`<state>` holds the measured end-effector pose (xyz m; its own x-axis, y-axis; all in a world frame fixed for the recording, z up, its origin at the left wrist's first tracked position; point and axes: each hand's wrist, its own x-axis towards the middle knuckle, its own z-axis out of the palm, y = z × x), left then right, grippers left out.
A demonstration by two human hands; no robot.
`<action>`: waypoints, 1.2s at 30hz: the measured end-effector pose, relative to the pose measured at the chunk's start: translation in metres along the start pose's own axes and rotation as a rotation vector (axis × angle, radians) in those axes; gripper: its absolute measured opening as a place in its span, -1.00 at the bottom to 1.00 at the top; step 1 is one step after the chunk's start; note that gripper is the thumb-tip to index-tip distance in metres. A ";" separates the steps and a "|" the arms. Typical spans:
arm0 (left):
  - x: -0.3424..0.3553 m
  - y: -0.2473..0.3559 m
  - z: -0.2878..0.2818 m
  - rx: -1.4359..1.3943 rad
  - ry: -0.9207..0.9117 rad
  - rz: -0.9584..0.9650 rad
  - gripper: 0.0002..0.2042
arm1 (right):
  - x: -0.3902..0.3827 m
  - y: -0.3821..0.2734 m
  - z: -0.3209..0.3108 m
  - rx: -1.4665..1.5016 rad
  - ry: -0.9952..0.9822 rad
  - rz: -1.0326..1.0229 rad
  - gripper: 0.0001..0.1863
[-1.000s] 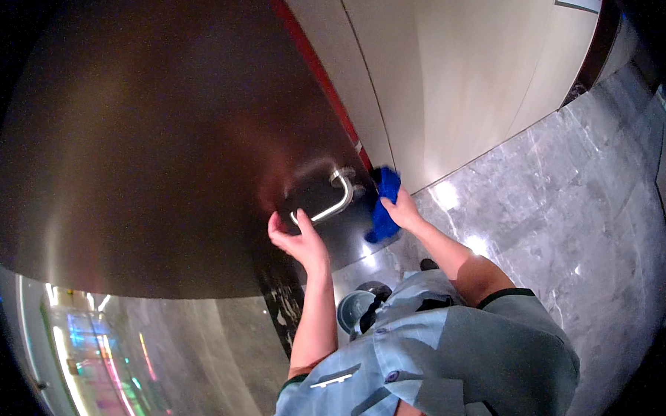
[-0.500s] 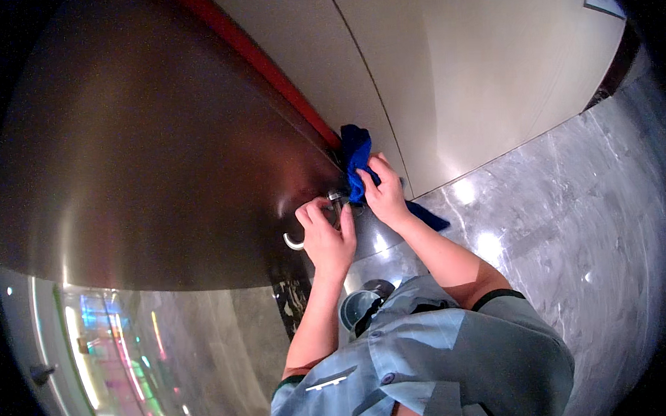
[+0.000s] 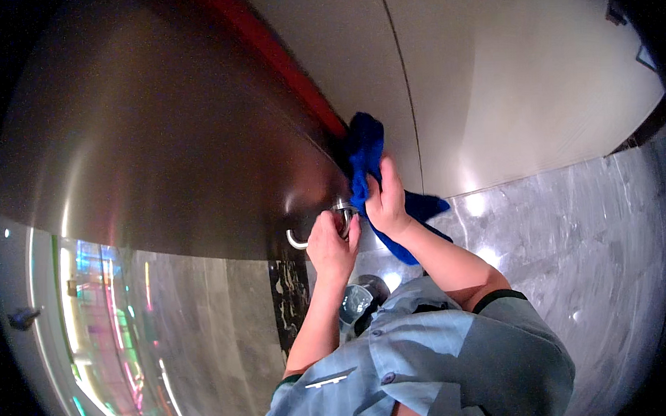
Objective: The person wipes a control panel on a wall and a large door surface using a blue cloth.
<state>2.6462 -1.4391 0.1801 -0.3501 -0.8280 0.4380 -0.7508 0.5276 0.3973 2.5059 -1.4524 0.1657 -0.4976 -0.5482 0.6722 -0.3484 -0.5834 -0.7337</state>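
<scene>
My left hand (image 3: 332,247) is closed around a curved silver door handle (image 3: 297,242), whose bent end sticks out to the left of my fingers. The handle sits on a dark brown door (image 3: 159,141), near its edge. Just to the right, my right hand (image 3: 388,202) grips a blue cloth (image 3: 366,141). Part of the cloth bunches up against the door edge, close to the lower end of a red strip (image 3: 274,58). Its other end hangs below my right wrist. My right fingertips are partly hidden by the cloth.
A pale wall panel (image 3: 491,75) with a dark seam rises beyond the door edge. Shiny grey marble flooring (image 3: 564,227) spreads to the right. A small translucent bucket (image 3: 356,302) stands on the floor close to my body. Coloured lights reflect at the lower left.
My right hand and the cloth have shifted slightly, and more cloth now hangs below the wrist. My left hand remains at the handle. The view has turned a little.
</scene>
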 end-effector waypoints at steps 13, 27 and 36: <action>0.001 0.004 0.006 0.239 -0.006 0.013 -0.72 | -0.096 0.089 -0.084 0.013 -0.470 0.619 -0.80; 0.004 0.006 0.011 0.244 -0.022 0.020 -0.73 | 0.034 0.033 -0.033 0.427 -0.285 0.347 -0.51; 0.004 0.014 0.016 0.268 0.078 -0.018 -0.79 | -0.001 0.073 -0.018 0.257 -0.313 0.228 -0.57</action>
<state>2.6255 -1.4380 0.1747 -0.2993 -0.8142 0.4975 -0.8815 0.4355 0.1824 2.4660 -1.4838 0.1096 -0.2609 -0.8112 0.5233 -0.0299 -0.5350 -0.8443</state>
